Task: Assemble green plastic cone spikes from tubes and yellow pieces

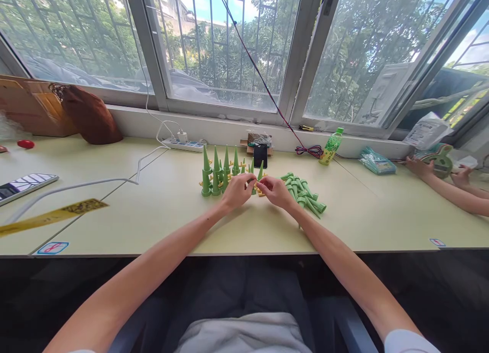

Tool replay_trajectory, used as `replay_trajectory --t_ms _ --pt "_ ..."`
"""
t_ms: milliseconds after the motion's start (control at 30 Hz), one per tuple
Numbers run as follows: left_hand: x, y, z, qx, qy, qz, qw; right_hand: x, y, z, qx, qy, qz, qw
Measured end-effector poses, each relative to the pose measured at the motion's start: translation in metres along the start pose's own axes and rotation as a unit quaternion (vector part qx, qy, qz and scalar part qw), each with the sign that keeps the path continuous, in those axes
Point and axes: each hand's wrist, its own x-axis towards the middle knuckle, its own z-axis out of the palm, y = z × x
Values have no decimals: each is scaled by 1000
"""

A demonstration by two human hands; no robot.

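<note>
Green plastic spikes (206,185), prob. plant-watering type: in the head view a group stands upright, tips up, on the pale tabletop (153,215), just in front of me & mostly toward my L side. Loose green spikes (301,186) lie heaped beside my R hand (278,191). Small yellow fittings (202,183) stick out sideways from some of the upright ones.

My L hand (239,190) is closed to a fingertip pinch, R hand likewise, the two nearly meeting at the near R end of the upright group; can't tell what's btwn my fingertips, too small & covered.

Handling, my guess: v. light, stiff, hollow plastic, smooth enough to slip or roll, esp. on the taper. Best hold = the wide collar near the base, w/ thumb & index opposite; the pointed end gives poor purchase. Yellow pcs look like the weak spot, so light pressure there, no sideways bending. Upright ones are close together & prob. tip easily if knocked.
</note>
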Motion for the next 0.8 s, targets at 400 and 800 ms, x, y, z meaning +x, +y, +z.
replay_trajectory --t_ms 400,800 --pt "0 0 1 0 -5 1 1000 0 -2 -1 -40 -14 -4 999" --pt "0 0 1 4 -10 3 1000 0 -2 0 -5 -20 -4 1000"
